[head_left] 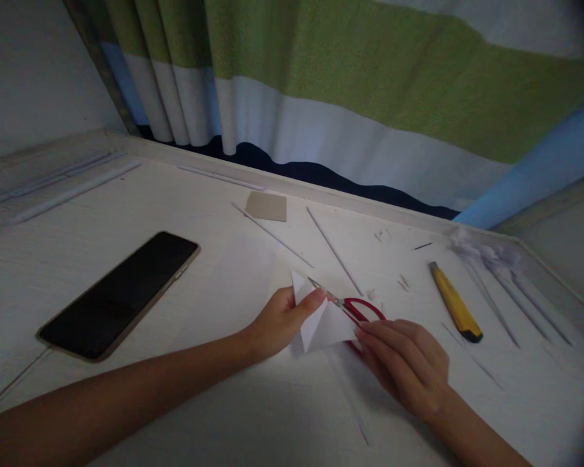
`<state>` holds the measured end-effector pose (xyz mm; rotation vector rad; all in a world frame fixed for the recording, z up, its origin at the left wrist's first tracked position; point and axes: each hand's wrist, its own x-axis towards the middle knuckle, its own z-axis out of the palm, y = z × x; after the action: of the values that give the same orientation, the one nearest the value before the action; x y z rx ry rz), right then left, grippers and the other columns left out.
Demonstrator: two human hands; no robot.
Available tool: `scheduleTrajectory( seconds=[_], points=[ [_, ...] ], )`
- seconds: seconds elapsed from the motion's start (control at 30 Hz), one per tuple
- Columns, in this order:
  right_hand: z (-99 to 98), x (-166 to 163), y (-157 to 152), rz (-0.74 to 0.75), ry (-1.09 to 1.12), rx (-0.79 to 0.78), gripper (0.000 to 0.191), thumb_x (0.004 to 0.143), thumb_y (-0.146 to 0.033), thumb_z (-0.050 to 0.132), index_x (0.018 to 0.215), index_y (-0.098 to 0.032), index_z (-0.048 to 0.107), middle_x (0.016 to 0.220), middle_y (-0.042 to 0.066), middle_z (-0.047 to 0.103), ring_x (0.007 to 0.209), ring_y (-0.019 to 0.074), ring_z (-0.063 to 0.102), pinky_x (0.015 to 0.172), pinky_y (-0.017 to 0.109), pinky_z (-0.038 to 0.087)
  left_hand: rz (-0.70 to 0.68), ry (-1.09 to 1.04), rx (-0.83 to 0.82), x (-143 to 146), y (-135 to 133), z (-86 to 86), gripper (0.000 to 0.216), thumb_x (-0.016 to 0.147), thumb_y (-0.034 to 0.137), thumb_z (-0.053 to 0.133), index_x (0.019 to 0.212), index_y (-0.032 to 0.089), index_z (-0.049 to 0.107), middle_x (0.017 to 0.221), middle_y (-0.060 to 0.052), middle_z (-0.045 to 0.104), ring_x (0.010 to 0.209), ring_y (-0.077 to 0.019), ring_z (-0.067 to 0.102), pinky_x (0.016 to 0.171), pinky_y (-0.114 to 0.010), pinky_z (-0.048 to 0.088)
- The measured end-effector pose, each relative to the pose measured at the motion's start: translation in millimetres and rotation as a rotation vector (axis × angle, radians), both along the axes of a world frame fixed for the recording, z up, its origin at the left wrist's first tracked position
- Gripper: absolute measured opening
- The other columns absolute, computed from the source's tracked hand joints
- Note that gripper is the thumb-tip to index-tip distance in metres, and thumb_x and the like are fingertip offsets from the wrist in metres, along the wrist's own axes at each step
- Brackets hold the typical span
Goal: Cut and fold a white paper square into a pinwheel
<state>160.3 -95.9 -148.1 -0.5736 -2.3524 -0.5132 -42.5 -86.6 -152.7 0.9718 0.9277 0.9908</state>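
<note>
A piece of folded white paper (333, 327) is held up off the table by my left hand (285, 318), thumb pressed on its near face. Red-handled scissors (365, 308) are in my right hand (409, 360), whose fingers close around the lower handle. Their metal blades reach up to the paper's upper part, close by my left thumb. I cannot tell whether the blades are cutting the paper. Part of the lower handle is hidden by my right fingers.
A dark-screened phone (121, 295) with a cable lies left. A yellow utility knife (455, 301) lies right, near white-tipped sticks (511, 285). Thin white rods (335, 250) and a beige card (267, 206) lie toward the back ledge, below a green-and-white curtain (331, 58).
</note>
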Motion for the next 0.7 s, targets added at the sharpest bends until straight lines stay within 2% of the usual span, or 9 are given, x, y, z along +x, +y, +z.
scheduleTrajectory(
  seconds=[0.1, 0.23, 0.33, 0.4, 0.57, 0.7],
  points=[
    [1.9, -1, -1, 0.028, 0.002, -0.012, 0.015, 0.067, -0.010, 0.065, 0.082, -0.009, 0.063, 0.078, 0.010, 0.067, 0.073, 0.0176, 0.059, 0.061, 0.030, 0.050, -0.006, -0.017, 0.021, 0, 1, -1.4, 0.039, 0.069, 0.049, 0.055, 0.082, 0.012, 0.062, 0.069, -0.003, 0.060, 0.062, -0.0125, 0.052, 0.057, -0.022, 0.038],
    [2.5, 1, -2, 0.043, -0.020, -0.039, 0.019, 0.067, -0.009, 0.065, 0.086, -0.010, 0.063, 0.081, 0.009, 0.068, 0.076, 0.0182, 0.059, 0.062, 0.031, 0.049, 0.044, -0.046, 0.007, 0, 4, -6.7, 0.044, 0.067, 0.056, 0.052, 0.060, 0.013, 0.055, 0.053, 0.002, 0.052, 0.048, -0.0087, 0.046, 0.047, -0.019, 0.034],
    [2.2, 0, -3, 0.050, 0.004, -0.108, 0.022, 0.067, -0.009, 0.064, 0.089, -0.012, 0.062, 0.082, 0.008, 0.067, 0.076, 0.0180, 0.058, 0.062, 0.031, 0.049, 0.065, -0.043, 0.012, 1, 5, -8.0, 0.045, 0.063, 0.058, 0.054, 0.054, 0.014, 0.050, 0.048, 0.004, 0.047, 0.042, -0.0063, 0.040, 0.043, -0.018, 0.030],
    [2.4, -2, -3, 0.050, 0.074, -0.223, 0.022, 0.068, -0.007, 0.063, 0.089, -0.013, 0.062, 0.081, 0.007, 0.066, 0.075, 0.0174, 0.058, 0.062, 0.031, 0.049, 0.050, -0.049, 0.018, 0, 4, -7.1, 0.046, 0.061, 0.059, 0.055, 0.059, 0.013, 0.054, 0.051, 0.003, 0.049, 0.044, -0.0068, 0.042, 0.044, -0.018, 0.032],
    [4.0, -10, -5, 0.045, 0.301, -0.694, 0.017, 0.071, -0.007, 0.058, 0.085, -0.016, 0.061, 0.081, 0.007, 0.062, 0.076, 0.0175, 0.057, 0.063, 0.032, 0.048, 0.000, -0.051, 0.044, -2, 1, -3.0, 0.060, 0.060, 0.065, 0.051, 0.081, 0.011, 0.062, 0.060, -0.002, 0.057, 0.049, -0.0095, 0.046, 0.043, -0.018, 0.030],
    [5.0, -12, -5, -0.012, 0.462, -0.957, 0.009, 0.072, -0.011, 0.058, 0.075, -0.019, 0.061, 0.076, 0.004, 0.059, 0.072, 0.0164, 0.056, 0.061, 0.031, 0.047, -0.006, -0.021, 0.066, -3, 0, -0.9, 0.068, 0.057, 0.070, 0.047, 0.085, 0.010, 0.064, 0.062, -0.005, 0.059, 0.053, -0.0123, 0.049, 0.044, -0.019, 0.030]
  ],
)
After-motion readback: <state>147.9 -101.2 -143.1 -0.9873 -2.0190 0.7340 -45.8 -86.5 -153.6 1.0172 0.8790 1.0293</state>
